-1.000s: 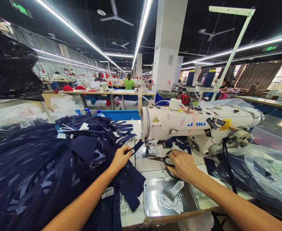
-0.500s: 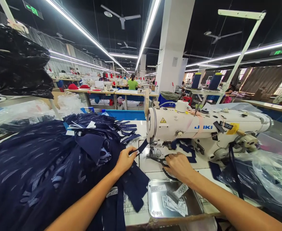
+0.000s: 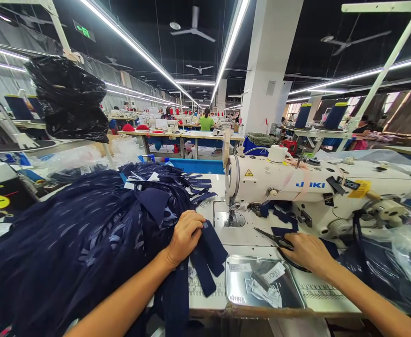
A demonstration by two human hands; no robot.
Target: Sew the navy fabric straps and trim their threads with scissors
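My left hand is closed on a navy fabric strip at the right edge of a large navy fabric pile. Black scissors are in my right hand, their blades pointing left over the machine bed. Between and behind my hands stands a white sewing machine; its needle area has no fabric under it. Several navy scraps lie beneath the machine arm. In front of the bed, a metal tray holds several labels.
A black plastic bag hangs on a pole at the left. Clear bags with dark fabric lie at the right. Behind the table is a blue bin edge. Farther back, a person in green sits among other machines.
My left hand has moved from the needle area to the pile, with the strip drawn away from the machine. My right hand has carried the scissors rightward. The view has turned left.
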